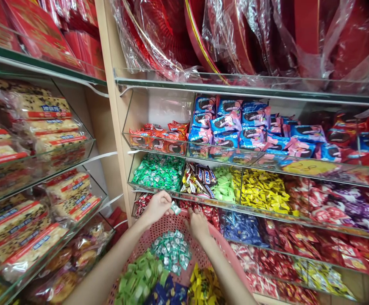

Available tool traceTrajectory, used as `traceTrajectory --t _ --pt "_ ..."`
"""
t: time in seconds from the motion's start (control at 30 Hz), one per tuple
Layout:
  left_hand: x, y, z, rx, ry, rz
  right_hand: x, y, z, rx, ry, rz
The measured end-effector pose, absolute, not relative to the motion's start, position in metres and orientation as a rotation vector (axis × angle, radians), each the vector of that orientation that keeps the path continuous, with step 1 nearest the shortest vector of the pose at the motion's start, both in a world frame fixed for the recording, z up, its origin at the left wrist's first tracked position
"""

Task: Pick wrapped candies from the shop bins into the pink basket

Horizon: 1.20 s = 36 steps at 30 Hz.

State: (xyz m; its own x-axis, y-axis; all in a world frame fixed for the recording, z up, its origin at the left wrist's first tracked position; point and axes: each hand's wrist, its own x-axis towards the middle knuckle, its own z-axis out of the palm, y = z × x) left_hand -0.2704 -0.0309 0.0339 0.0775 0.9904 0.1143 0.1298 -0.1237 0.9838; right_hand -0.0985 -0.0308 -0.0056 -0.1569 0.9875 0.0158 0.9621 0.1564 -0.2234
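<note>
My left hand (pixel 157 208) pinches a small candy in a green and white wrapper (pixel 175 208) above the basket's far left side. At the far rim of the pink perforated plastic basket (pixel 231 254), my right hand (pixel 198 223) has its fingers curled over the edge, the fingertips partly hidden. Inside the basket lie separate heaps: silvery-green wrapped candies (pixel 172 250), light green packets (pixel 140 277), dark blue packets (pixel 168 293) and yellow packets (pixel 205 287). Just beyond my hands, a shelf compartment holds many green wrapped candies (pixel 157 173).
Glass-fronted shelves hold Snickers-type bars (pixel 203 176), yellow packets (pixel 263 191), blue cookie packs (pixel 225 120) and red wrapped sweets (pixel 298 237). Packaged pastries (pixel 47 106) fill the left shelves. A wooden upright (pixel 116 106) divides the units. Red plastic-wrapped items (pixel 235 38) stand on top.
</note>
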Motion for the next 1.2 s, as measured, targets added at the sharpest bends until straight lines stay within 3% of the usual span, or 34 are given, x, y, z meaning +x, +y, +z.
traceTrajectory --t 0.23,0.47,0.93,1.2 --pt "-0.27 -0.035 -0.019 1.644 1.282 0.729 -0.102 -0.032 -0.007 -1.923 -2.273 0.254" --pt "-0.274 -0.03 -0.057 1.672 1.388 0.652 -0.103 -0.033 -0.01 -1.91 -2.286 0.265" --pt "-0.263 -0.038 -0.06 1.616 1.658 0.495 -0.105 -0.029 -0.012 -1.904 -2.317 0.274" --pt "-0.265 -0.049 -0.051 2.069 1.845 0.274 -0.104 -0.031 -0.007 -1.898 -2.32 0.268"
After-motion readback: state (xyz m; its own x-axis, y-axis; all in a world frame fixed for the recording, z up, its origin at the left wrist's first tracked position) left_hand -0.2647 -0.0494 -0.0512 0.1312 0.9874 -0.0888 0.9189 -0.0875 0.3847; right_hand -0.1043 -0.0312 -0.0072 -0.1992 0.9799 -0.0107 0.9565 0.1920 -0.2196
